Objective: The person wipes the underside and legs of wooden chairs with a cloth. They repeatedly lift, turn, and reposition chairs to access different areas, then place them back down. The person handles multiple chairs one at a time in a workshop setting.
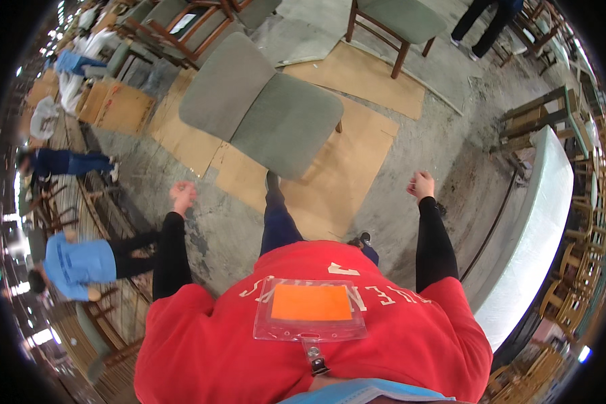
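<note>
A chair point(291, 124) with a grey-green padded seat and backrest stands just ahead of me on flattened cardboard. My left hand point(183, 195) hangs in the air to the left of it, fingers loosely curled, with nothing seen in them. On the other side, my right hand point(421, 184) is held out over the concrete, its fingers folded in and no object showing. Neither hand touches the chair; both arms are spread wide. One of my legs point(276, 219) reaches forward to the chair's near edge.
Cardboard sheets point(357, 182) cover part of the concrete floor. Another padded chair point(404, 27) stands farther ahead. A long pale wrapped panel point(532, 229) lies along my right. Cardboard boxes point(118, 106) sit at far left. People, one in a light blue shirt point(81, 262), are on the left.
</note>
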A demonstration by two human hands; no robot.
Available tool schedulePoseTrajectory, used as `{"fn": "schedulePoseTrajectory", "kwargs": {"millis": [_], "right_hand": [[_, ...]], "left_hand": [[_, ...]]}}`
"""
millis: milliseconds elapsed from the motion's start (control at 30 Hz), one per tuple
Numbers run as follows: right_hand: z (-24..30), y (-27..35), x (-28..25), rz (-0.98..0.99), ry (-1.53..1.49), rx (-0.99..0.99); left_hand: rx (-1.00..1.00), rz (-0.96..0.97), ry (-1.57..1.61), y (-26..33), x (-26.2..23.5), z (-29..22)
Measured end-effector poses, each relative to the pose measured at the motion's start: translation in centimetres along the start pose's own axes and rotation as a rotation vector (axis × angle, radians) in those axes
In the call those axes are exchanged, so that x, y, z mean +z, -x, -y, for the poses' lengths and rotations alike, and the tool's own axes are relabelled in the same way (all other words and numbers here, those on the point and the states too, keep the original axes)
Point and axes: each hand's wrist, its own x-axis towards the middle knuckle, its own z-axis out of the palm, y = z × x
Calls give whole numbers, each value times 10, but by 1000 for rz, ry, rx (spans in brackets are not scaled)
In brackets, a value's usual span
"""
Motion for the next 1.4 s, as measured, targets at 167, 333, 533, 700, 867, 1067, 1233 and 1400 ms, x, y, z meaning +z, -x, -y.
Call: {"fn": "schedulePoseTrajectory", "kwargs": {"millis": [167, 333, 533, 700, 867, 1067, 1233, 1400], "right_hand": [[-38, -26, 124, 71, -249, 247], [-69, -81, 259, 34, -203, 452], [-106, -151, 372, 155, -513, 443], [-102, -159, 397, 353, -867, 411], [-27, -111, 406, 322, -727, 345], [78, 25, 237, 76, -560, 64], [170, 238, 126, -384, -677, -209], [158, 382, 37, -920, -730, -579]], "left_hand": [[612, -211, -223, -190, -7, -98], [632, 34, -605, -331, 19, -178], [629, -176, -841, -362, 121, -211], [675, -161, -729, -385, 115, -222], [585, -92, -657, -413, 57, -258], [605, 273, -247, -369, 77, -336], [692, 661, -39, -277, 157, -429], [819, 1186, 28, -93, 299, -524]]}}
